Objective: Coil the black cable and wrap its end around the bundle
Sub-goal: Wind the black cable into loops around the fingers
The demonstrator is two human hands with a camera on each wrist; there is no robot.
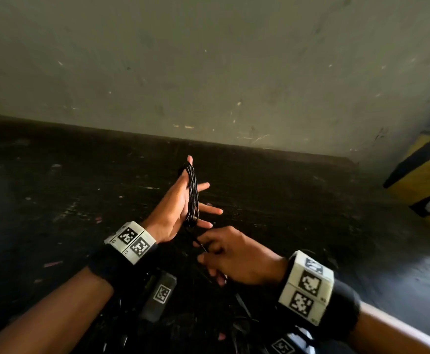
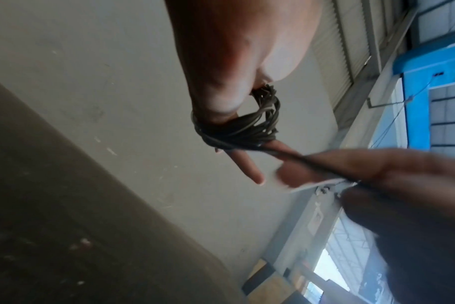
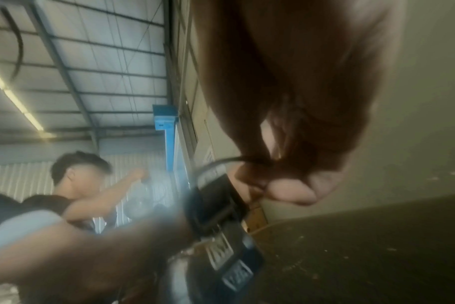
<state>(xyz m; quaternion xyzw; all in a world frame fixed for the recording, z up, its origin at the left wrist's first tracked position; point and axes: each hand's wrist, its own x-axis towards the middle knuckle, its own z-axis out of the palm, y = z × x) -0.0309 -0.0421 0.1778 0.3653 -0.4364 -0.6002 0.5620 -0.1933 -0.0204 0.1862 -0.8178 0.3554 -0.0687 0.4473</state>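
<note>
The black cable (image 1: 192,195) is wound in several loops around my left hand (image 1: 175,200), from the thumb down to the little finger. That hand stands upright with its fingers straight and spread. In the left wrist view the coil (image 2: 237,127) wraps the fingers, and one strand runs from it to my right hand (image 2: 377,170). My right hand (image 1: 229,254) is just below and to the right of the left one, pinching the cable's free strand (image 1: 200,245) between curled fingers. In the right wrist view the strand (image 3: 221,161) leaves my right hand's fingertips (image 3: 291,190).
I am over a dark, scuffed floor (image 1: 55,200) that meets a grey wall (image 1: 208,72). A yellow and black striped post (image 1: 423,180) stands at the right. Another person (image 3: 73,185) shows in the right wrist view. Black gear (image 1: 157,297) hangs below my wrists.
</note>
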